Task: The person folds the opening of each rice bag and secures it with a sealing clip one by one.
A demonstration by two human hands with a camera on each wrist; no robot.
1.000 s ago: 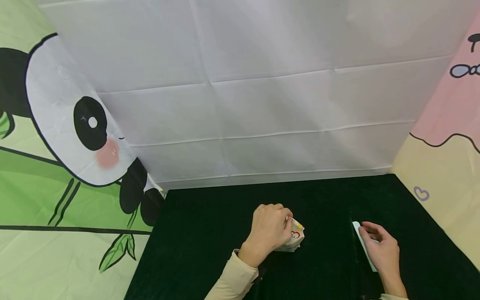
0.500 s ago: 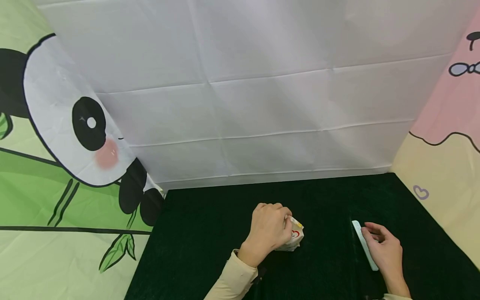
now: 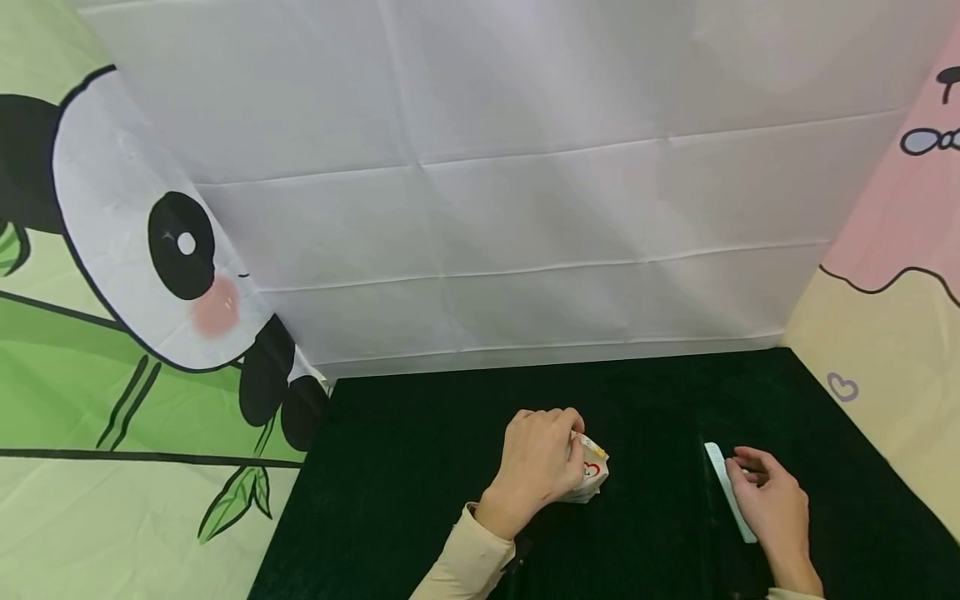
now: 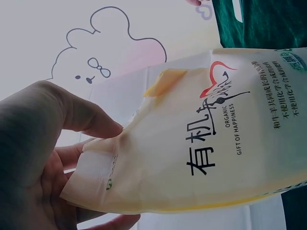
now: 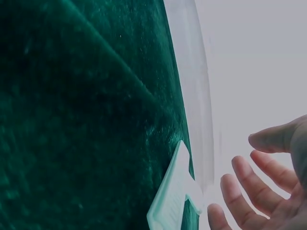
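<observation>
and here the left hand [image 3: 534, 460] pinches the end of the printed package [image 3: 592, 473], on or just over the dark green cloth [image 3: 637, 417], while the right hand [image 3: 770, 500], loose-fingered and gripping nothing, hangs just beside the pale strip [image 3: 727, 490] lying there

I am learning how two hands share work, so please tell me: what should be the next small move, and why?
Probably the right hand should grip the pale strip: that hand holds nothing and is close to the strip, which lies on the green cloth. The left hand pinches the packet near one end.
</observation>
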